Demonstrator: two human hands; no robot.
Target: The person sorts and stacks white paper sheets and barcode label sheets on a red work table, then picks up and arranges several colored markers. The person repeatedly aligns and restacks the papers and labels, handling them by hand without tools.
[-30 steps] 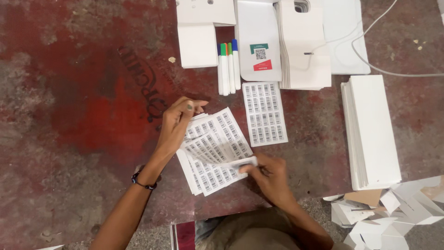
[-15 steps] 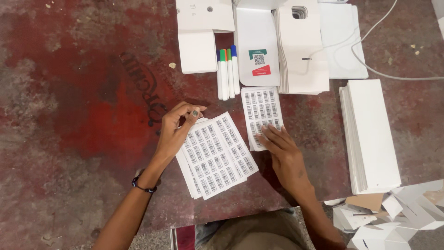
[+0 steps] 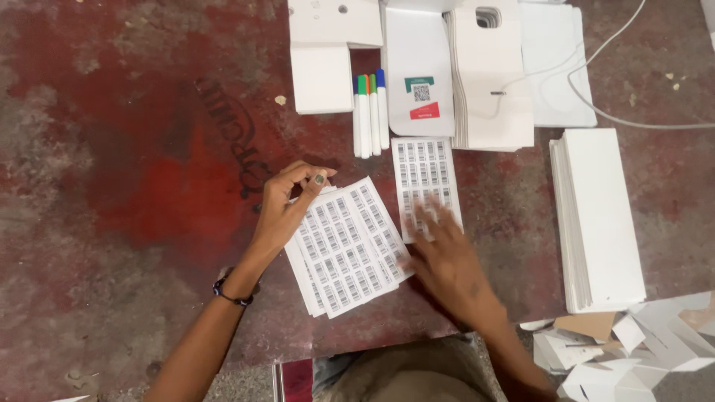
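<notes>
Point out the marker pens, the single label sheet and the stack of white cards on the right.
marker pens (image 3: pixel 370 112): head view, middle barrel.
single label sheet (image 3: pixel 421 167): head view, upper half.
stack of white cards (image 3: pixel 602 216): head view, top card's middle.

A stack of white barcode label sheets (image 3: pixel 344 249) lies tilted on the red floor, its upper left corner pinched by the left hand (image 3: pixel 287 205). Just beside it to the right lies a single label sheet (image 3: pixel 423 175), upright, with the blurred right hand (image 3: pixel 447 257) over its lower edge. Above this sheet stands a white card package (image 3: pixel 418 71) bearing a green patch, a square code and a red patch. A stack of flat white cartons (image 3: pixel 599 216) lies well to the right.
</notes>
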